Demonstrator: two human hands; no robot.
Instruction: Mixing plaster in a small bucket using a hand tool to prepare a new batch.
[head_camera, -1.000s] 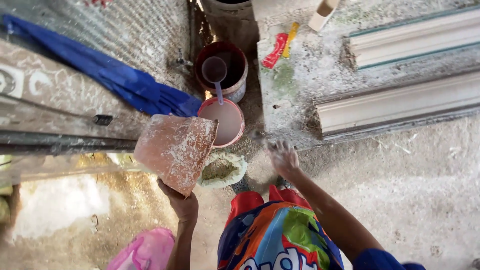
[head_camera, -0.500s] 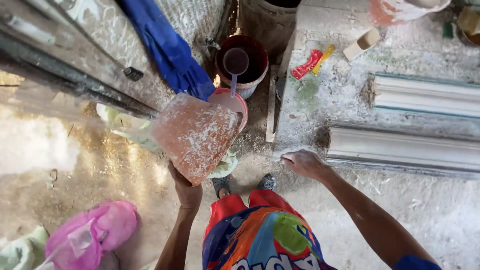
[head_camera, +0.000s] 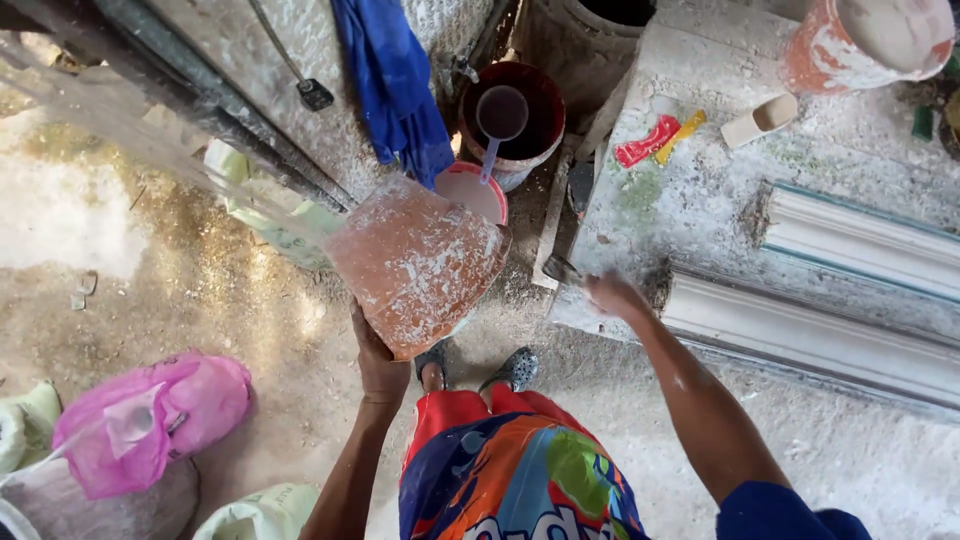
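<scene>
Left hand (head_camera: 378, 362) grips the plaster-spattered orange bucket (head_camera: 415, 265) from below, tilted, its rim near the small pink bucket (head_camera: 470, 190). Bare floor opens left of the bucket. To its right, the right hand (head_camera: 612, 296) hovers loosely open at the table (head_camera: 700, 200) edge, holding nothing.

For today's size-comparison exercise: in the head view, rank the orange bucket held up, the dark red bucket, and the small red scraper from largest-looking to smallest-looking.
1. Orange bucket, though nearness to the camera enlarges it.
2. Dark red bucket.
3. Red scraper.
</scene>
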